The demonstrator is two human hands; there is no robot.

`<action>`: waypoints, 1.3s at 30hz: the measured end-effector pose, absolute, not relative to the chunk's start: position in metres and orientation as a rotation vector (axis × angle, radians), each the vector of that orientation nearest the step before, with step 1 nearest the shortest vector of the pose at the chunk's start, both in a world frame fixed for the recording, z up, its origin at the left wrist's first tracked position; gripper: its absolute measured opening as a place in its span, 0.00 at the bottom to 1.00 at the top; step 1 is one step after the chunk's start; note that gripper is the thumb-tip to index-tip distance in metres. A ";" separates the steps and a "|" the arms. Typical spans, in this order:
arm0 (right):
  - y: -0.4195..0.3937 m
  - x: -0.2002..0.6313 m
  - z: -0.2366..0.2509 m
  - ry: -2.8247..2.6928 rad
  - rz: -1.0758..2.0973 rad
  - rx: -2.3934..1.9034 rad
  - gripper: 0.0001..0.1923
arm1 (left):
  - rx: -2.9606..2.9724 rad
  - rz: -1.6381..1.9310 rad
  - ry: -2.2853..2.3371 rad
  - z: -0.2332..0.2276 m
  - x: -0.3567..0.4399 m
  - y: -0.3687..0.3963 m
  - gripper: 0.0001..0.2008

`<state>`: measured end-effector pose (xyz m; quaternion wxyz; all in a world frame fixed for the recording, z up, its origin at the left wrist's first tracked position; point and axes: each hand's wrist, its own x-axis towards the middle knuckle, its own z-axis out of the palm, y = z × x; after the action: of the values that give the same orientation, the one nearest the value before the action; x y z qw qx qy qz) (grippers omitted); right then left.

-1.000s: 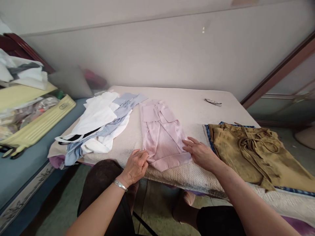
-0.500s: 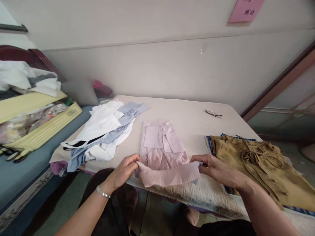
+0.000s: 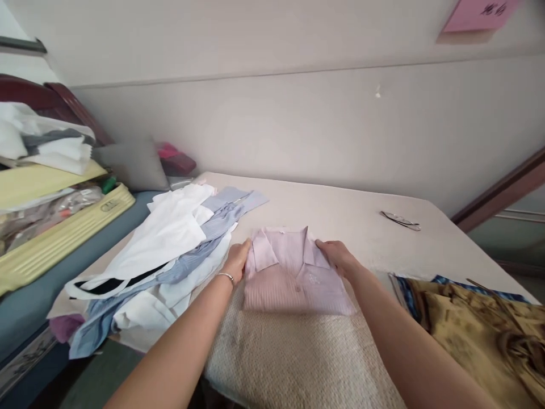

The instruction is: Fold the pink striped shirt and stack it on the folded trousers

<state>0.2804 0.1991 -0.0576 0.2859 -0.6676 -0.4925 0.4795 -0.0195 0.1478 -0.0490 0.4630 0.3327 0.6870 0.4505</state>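
Observation:
A pink ribbed shirt [image 3: 293, 287] lies folded into a neat rectangle on the cloth-covered table [image 3: 289, 352], its collar toward the wall and a button showing at the front. My left hand [image 3: 238, 258], with a bracelet at the wrist, is closed on the shirt's left edge near the collar. At the opposite upper edge my right hand [image 3: 337, 255] grips the shirt, fingers closed beside the collar. Some fingertips of both hands are hidden by the fabric.
Left of the shirt lies a loose pile of white and blue clothes [image 3: 170, 233]. Folded brown trousers [image 3: 468, 329] are at the right edge. Eyeglasses [image 3: 400, 220] rest near the back right. A yellow basket [image 3: 97, 218] stands far left, beside a grey cushion [image 3: 131, 162].
The shirt has gone from a long strip with its lower end held up to a folded rectangle, collar up. Both hands have moved forward to its collar end.

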 end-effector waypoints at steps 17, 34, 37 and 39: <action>0.243 0.256 -0.042 -2.080 0.430 -1.686 0.23 | 1.269 1.183 1.936 -0.070 -0.013 0.161 0.13; 0.263 0.201 -0.051 -2.164 0.076 -1.886 0.18 | 1.244 1.235 1.985 -0.071 -0.010 0.163 0.10; 0.247 0.181 -0.038 -2.203 0.089 -1.744 0.18 | 1.240 1.209 1.973 -0.068 -0.011 0.164 0.16; 0.238 0.164 -0.032 -2.230 0.205 -1.666 0.16 | 1.210 1.191 1.995 -0.065 -0.013 0.165 0.19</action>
<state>0.1644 0.2377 -0.0319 0.1743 -0.5878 -0.7867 0.0724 -0.0130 0.1650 -0.0650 0.2584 0.4462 0.7357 0.4392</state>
